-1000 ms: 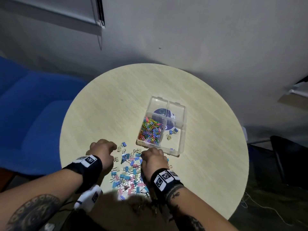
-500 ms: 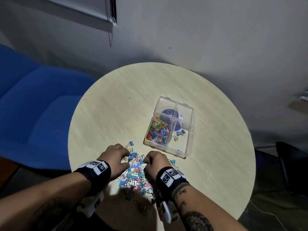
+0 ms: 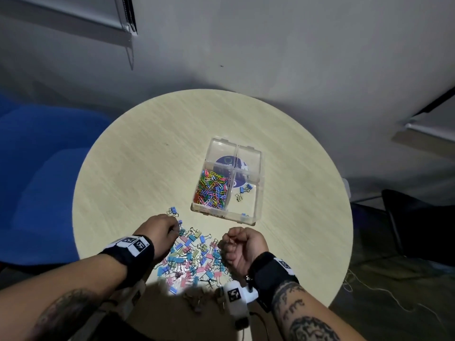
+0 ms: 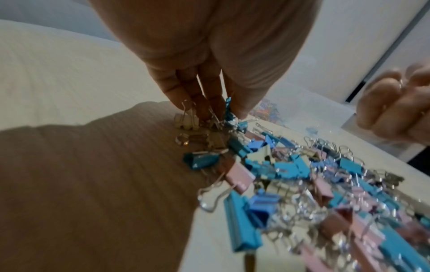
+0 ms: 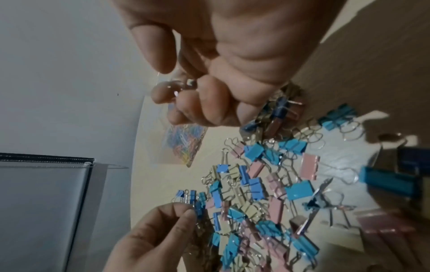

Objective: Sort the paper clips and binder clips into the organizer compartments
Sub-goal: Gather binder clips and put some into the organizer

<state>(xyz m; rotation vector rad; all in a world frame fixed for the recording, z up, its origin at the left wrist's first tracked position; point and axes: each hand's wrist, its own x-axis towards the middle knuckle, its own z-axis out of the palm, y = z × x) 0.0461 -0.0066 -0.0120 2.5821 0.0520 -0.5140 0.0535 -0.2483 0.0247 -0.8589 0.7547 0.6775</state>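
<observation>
Midway through the sort, a person's left hand (image 3: 161, 233) reaches fingers-down into the far edge of a heap of binder clips (image 3: 194, 257) on the round table (image 3: 138, 168), pinching at small clips there, apparently to draw them free of the tangle. The right hand (image 3: 242, 244), lifted just clear of the heap, is curled around silver wire-handled clips (image 5: 179, 85), seemingly gathered for carrying to the organizer (image 3: 256, 193). That clear box sits just beyond the heap; its near-left compartment holds the coloured paper clips (image 3: 211, 190), while the near-right one holds only a few binder clips, suggesting most of that sorting remains.
</observation>
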